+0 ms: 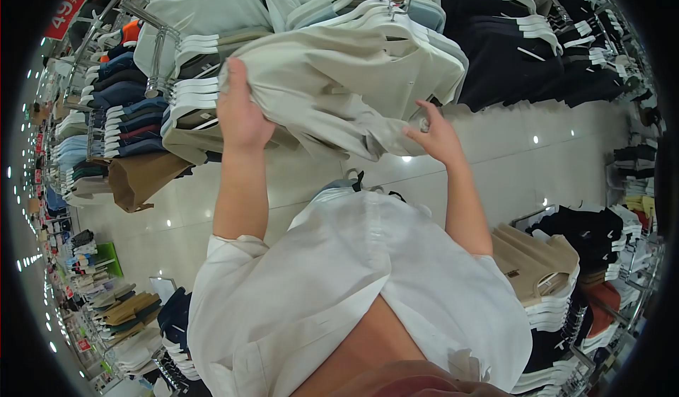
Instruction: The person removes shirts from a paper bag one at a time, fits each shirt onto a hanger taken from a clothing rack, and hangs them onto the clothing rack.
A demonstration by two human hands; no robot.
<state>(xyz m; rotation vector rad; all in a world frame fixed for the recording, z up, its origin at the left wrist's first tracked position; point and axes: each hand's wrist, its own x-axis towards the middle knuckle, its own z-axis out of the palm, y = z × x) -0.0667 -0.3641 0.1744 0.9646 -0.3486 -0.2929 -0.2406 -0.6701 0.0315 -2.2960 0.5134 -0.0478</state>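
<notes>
A cream long-sleeved shirt hangs from the rack in front of me, pulled out toward my body. My left hand is closed on its shoulder side, with part of the fingers hidden by the cloth. The sleeve runs across to the right and ends in a crumpled cuff. Beside that cuff is my right hand, its thumb and forefinger spread apart. The thumb lies against or very close to the cuff; I cannot tell whether it touches.
Dark tops hang at the right of the rack, pale shirts at the left. A metal rail juts out near my left hand. Behind on the right hangs a tan top. A red price sign is at upper left.
</notes>
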